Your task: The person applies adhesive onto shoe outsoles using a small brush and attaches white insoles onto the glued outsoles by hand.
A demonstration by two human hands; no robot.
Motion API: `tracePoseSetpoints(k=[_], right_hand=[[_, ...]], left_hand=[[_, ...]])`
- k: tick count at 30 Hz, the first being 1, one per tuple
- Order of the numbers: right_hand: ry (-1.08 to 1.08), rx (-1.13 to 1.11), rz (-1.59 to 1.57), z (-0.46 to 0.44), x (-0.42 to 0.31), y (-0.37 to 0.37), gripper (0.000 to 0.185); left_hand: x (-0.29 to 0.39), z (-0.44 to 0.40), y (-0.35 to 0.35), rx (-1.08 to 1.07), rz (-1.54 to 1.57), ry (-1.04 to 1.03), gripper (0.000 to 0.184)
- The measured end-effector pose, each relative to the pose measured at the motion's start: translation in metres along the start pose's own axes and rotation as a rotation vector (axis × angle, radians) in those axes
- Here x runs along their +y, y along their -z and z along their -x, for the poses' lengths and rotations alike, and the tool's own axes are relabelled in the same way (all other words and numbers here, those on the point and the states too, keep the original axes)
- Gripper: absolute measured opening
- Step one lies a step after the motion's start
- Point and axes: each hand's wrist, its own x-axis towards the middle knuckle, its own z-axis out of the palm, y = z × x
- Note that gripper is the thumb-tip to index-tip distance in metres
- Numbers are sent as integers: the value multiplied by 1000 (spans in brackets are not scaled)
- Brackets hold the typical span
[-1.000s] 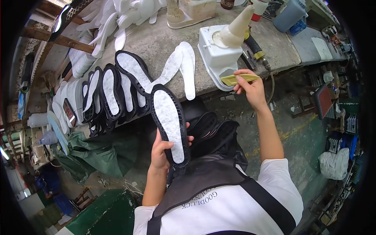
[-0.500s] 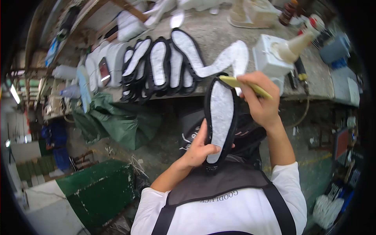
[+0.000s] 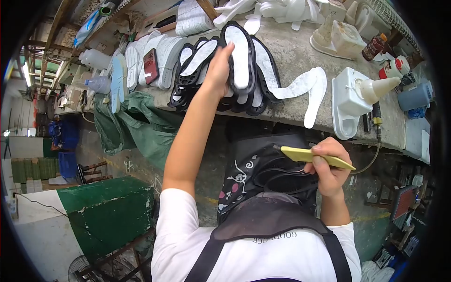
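My left hand point(image 3: 219, 70) is stretched forward to the bench, its thumb and fingers at the left edge of a black shoe sole point(image 3: 252, 70) with a white insole point(image 3: 240, 56) in it. This sole lies on top of a row of similar soles. My right hand point(image 3: 331, 162) is closed round a flat yellow-handled brush point(image 3: 300, 154) above my lap, its tip pointing left. More black soles point(image 3: 286, 180) rest on my lap, on the dark apron.
Loose white insoles point(image 3: 315, 96) lie right of the row. A white dispenser with a cone-shaped top point(image 3: 350, 101) stands farther right, near bottles point(image 3: 374, 47). Left are stacked insoles point(image 3: 167, 61), a phone point(image 3: 151, 66) and a green cloth point(image 3: 141, 117) hanging over the edge.
My left hand has carried the sole from above my lap to the row on the bench. My right hand, with the brush, has moved down and right, away from the sole.
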Motion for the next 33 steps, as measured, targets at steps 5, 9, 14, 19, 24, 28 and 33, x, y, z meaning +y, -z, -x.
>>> tracePoseSetpoints(k=[5, 9, 14, 19, 24, 28, 33], right_hand=[[-123, 303, -30, 22, 6, 32, 16], [-212, 581, -56, 29, 18, 82, 23], [-128, 735, 8, 43, 24, 140, 26], [-296, 528, 280, 52, 30, 174, 19], [-366, 392, 325, 34, 56, 180, 18], [-419, 343, 359, 30, 71, 180, 18], [-392, 358, 280, 30, 78, 183, 18]], left_hand=[[8, 41, -4, 248, -95, -602, 70], [-61, 151, -21, -253, -455, -563, 63], [-186, 194, -30, -566, -1428, -383, 74], [-172, 183, -46, -560, -1364, -364, 54], [-162, 174, -58, -567, -1181, -183, 37], [-107, 186, -64, -265, -1142, -574, 26], [-73, 197, -23, -291, -79, -214, 57]])
